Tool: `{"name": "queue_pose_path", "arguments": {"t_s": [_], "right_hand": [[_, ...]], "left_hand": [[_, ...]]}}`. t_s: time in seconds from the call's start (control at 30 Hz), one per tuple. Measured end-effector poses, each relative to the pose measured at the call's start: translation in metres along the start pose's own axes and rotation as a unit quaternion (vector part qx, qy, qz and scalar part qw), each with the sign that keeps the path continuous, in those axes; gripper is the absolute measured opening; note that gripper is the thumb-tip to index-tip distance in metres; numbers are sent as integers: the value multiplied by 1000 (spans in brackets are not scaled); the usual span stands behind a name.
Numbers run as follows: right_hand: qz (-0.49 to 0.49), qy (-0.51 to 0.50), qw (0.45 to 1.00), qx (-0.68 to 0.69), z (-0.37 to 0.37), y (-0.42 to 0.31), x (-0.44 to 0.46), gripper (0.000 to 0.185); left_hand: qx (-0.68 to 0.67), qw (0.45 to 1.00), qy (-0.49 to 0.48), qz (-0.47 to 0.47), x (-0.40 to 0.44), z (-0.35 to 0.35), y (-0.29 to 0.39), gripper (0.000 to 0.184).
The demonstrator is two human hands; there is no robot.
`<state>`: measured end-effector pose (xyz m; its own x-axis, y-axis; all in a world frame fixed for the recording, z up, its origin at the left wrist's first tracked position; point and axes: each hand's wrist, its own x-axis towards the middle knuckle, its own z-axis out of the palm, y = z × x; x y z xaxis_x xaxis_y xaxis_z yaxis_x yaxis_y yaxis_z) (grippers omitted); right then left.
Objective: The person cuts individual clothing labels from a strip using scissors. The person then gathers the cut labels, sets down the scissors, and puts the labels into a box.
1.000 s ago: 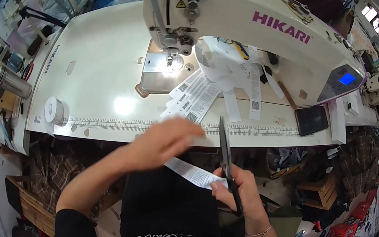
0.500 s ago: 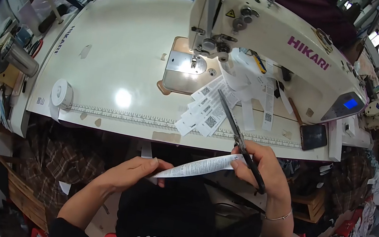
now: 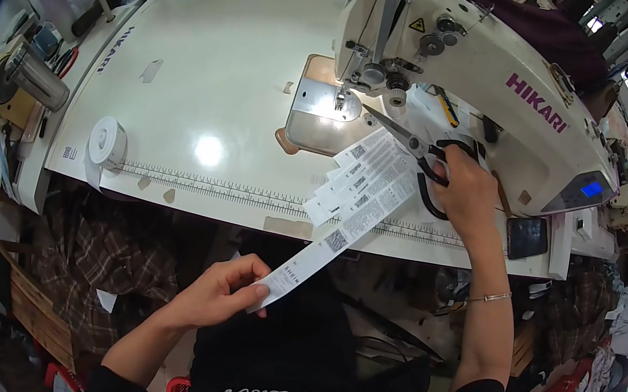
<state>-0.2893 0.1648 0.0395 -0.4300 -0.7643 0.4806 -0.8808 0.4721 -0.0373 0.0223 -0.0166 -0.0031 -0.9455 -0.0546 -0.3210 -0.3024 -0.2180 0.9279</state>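
My left hand (image 3: 220,293) pinches the lower end of a long white strip of printed labels (image 3: 333,241) between thumb and fingers, just in front of the table edge. From there the strip slants up to the right, across the table edge and over a fanned pile of loose labels (image 3: 325,204). My right hand (image 3: 467,190) is closed on black-handled scissors (image 3: 417,144) above the table, their blades pointing up-left toward the presser foot. The strip's upper end lies close to the right fingers; whether they also hold it I cannot tell.
A HIKARI sewing machine (image 3: 473,57) stands over the table, its needle plate (image 3: 320,104) left of the scissors. A white tape roll (image 3: 107,142) sits at front left, a phone (image 3: 527,238) at front right. A yellow cutter (image 3: 447,107) lies under the machine arm.
My right hand has moved up and right with the scissors, from before the table edge to above the table. The label strip now stretches out from my left hand, which has shifted slightly.
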Motion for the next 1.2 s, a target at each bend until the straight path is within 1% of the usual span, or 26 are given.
{"name": "queue_pose_path", "arguments": {"t_s": [0.07, 0.17, 0.2, 0.23, 0.27, 0.33, 0.4, 0.43, 0.47, 0.5, 0.53, 0.6, 0.67, 0.7, 0.77, 0.8, 0.83, 0.87, 0.93, 0.97, 1.0, 1.03, 1.07, 1.1, 1.2], "right_hand": [[-22, 5, 999, -34, 9, 3, 4, 19], [-27, 7, 999, -32, 19, 5, 4, 20], [-28, 6, 999, -32, 19, 4, 3, 20], [-30, 3, 999, -42, 19, 1, 3, 20], [-32, 1, 998, -52, 19, -1, 2, 20], [-24, -1, 998, -54, 22, -1, 2, 20], [-14, -4, 998, -58, 22, -1, 2, 21], [-2, 0, 999, -47, 23, -1, 3, 19], [10, 5, 999, -35, 23, -1, 5, 18], [11, 5, 999, -36, 25, 1, 7, 18], [10, 1, 999, -38, 28, 3, 7, 18], [9, -3, 999, -39, 32, 4, 7, 19], [28, -19, 999, -40, 33, 5, 7, 21], [28, -20, 999, -40, 34, 4, 8, 21], [32, -4, 997, -72, 33, 3, 10, 22], [33, -4, 997, -73, 33, 4, 11, 22], [36, 3, 995, -89, 32, 5, 12, 22], [39, 9, 994, -105, 33, 6, 14, 22], [30, 22, 992, -120, 33, 11, 17, 21], [19, 36, 990, -135, 33, 12, 18, 20], [32, 31, 986, -158, 31, 14, 17, 20], [31, 31, 987, -157, 29, 18, 14, 20], [26, 38, 982, -184, 25, 23, 9, 20], [21, 43, 976, -211, 22, 26, 3, 21], [10, 55, 982, -182, -14, 17, -21, 24]], "left_hand": [[-26, 999, 16, -23, 4, 5, -1, 14], [-42, 999, 16, -27, 11, 13, -4, 16], [-29, 999, 14, -20, 15, 15, -4, 21], [31, 999, 18, 6, 20, 14, 0, 21], [-19, 999, 22, -36, 22, 17, 6, 24], [-11, 999, 31, -33, 30, 22, 12, 25], [79, 996, 50, 11, 39, 28, 5, 26], [140, 988, 50, 30, 41, 31, 4, 31], [140, 988, 50, 30, 43, 35, -2, 31], [226, 966, 88, 88, 45, 38, -11, 35], [308, 932, 125, 144, 47, 40, -17, 39], [325, 928, 125, 132, 51, 41, -24, 40], [394, 876, 141, 240, 56, 45, -29, 29], [394, 876, 141, 240, 60, 46, -33, 29], [339, 893, 120, 270, 68, 48, -39, 20], [338, 894, 119, 270, 66, 50, -34, 20], [222, 957, 89, 165, 61, 54, -24, 18], [98, 992, 57, 54, 57, 56, -15, 17], [32, 994, 85, 53, 54, 56, -6, 20], [-21, 997, 73, 31, 53, 51, -5, 18], [-21, 997, 74, 31, 53, 48, -1, 18], [-28, 996, 84, 12, 51, 46, 7, 19], [-36, 995, 93, -6, 49, 44, 12, 20], [-45, 994, 100, 2, 48, 43, 12, 22], [-41, 993, 111, -16, 47, 38, 17, 22]]}}
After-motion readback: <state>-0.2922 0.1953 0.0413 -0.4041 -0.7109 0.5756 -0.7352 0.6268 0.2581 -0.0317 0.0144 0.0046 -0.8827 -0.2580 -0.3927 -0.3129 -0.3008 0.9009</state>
